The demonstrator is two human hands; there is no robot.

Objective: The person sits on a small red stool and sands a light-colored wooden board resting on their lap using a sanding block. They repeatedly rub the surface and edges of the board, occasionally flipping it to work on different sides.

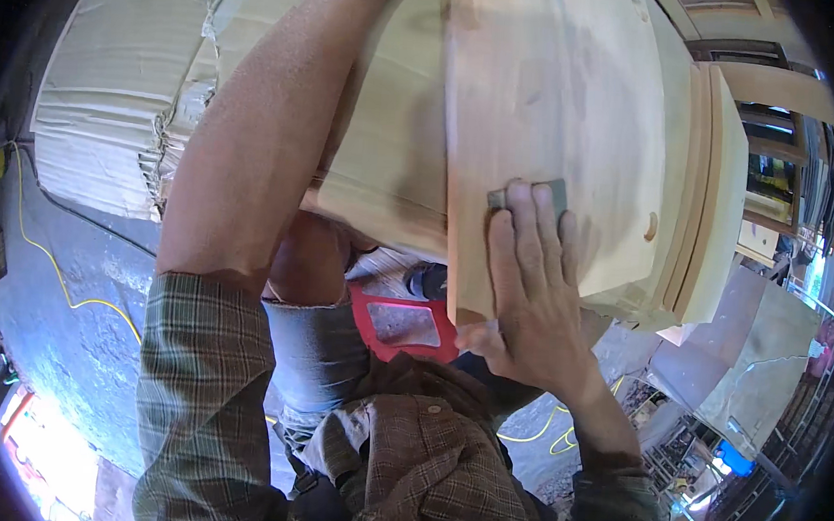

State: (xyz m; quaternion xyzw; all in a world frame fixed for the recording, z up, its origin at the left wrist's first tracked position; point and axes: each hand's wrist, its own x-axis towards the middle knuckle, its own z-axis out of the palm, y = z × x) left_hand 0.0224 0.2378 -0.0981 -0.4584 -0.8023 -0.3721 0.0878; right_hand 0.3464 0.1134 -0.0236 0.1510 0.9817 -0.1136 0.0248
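Observation:
A pale wooden board lies before me on a cardboard-covered support. My right hand rests on its near part, fingers stretched forward and pressed down over a small grey-green piece of sandpaper. Only the sandpaper's far edge and corners show; the fingers cover the rest. The thumb lies by the board's near left corner. My left forearm reaches forward across the cardboard, along the board's left side. The left hand itself is beyond the top edge of the picture.
More wooden boards are stacked to the right of this one. Torn cardboard extends on the left. Below, a red plastic stool stands between my legs. A yellow cord runs over the concrete floor. Wooden frames stand at far right.

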